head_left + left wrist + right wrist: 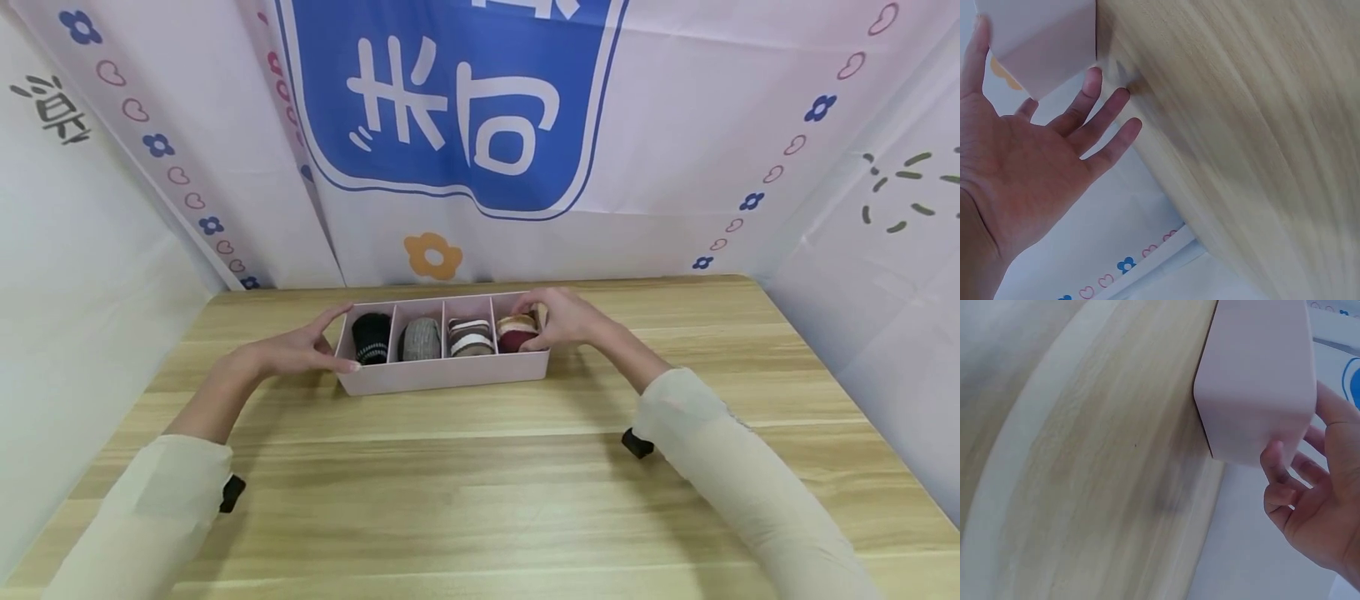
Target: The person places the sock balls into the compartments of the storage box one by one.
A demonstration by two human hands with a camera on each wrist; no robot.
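Observation:
A pale pink divided storage box (444, 375) stands near the table's back edge, with a rolled sock in each compartment. From left, the socks are black (371, 337), grey (422, 340), brown-and-white striped (471, 337) and dark red with tan (516, 335). My left hand (296, 350) holds the box's left end, thumb on the front rim and index finger at the back corner; its other fingers spread apart in the left wrist view. At the right end, my right hand (562, 318) reaches over the rim, thumb and fingers around the red-and-tan rolled sock. Its fingertips are partly hidden.
The wood-grain table (450, 492) extends in front of the box. A white printed cloth (660, 167) hangs close behind it, with more white cloth at both sides. A dark strap piece (637, 442) shows at the right wrist, another (232, 493) at the left.

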